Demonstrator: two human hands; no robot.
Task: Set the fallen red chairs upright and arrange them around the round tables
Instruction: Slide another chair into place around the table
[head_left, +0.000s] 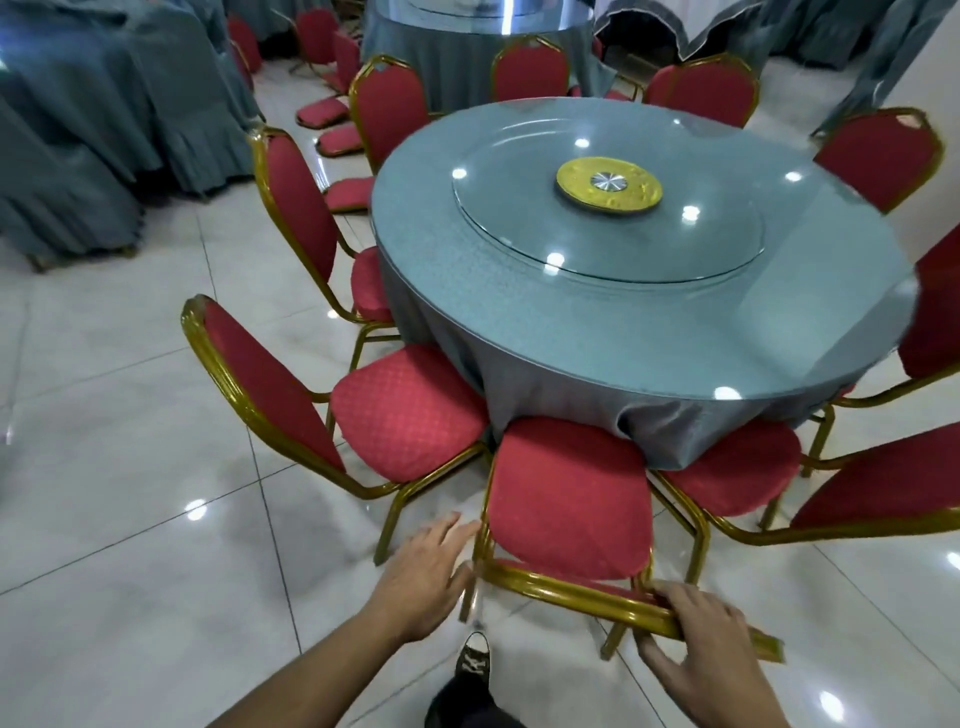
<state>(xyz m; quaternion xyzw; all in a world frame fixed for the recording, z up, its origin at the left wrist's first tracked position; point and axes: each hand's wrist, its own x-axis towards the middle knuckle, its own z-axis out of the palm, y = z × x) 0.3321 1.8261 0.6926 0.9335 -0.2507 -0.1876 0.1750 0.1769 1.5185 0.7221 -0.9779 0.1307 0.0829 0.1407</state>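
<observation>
Directly below me, an upright red chair (569, 499) faces the round table (644, 270), its seat front touching the hanging teal tablecloth (550, 384). My right hand (711, 649) grips the gold top rail of its backrest, fingers curled over the rail with the thumb beneath. My left hand (421, 577) is relaxed, fingers straight and holding nothing, fingertips just beside the left upright of the same backrest. I judge the step to be seating this chair in its place at the table. To do it well I would take the rail with both hands, push evenly so the chair does not twist, keep its legs from catching the neighbouring chairs on either side, and stop before the seat bunches the cloth. My shoe (474, 660) stands on the tiled floor (130, 519) right behind the chair, so I would mind my toes. Counting now: one table close by, with one glass turntable (608, 228) and one gold hub (609, 184) at its centre. Around it I count ten upright chairs, some only partly in view. Farther left, at least three fallen chairs (337, 140) lie in a row on the floor; more may be hidden. A second round table (467, 31) stands beyond.
</observation>
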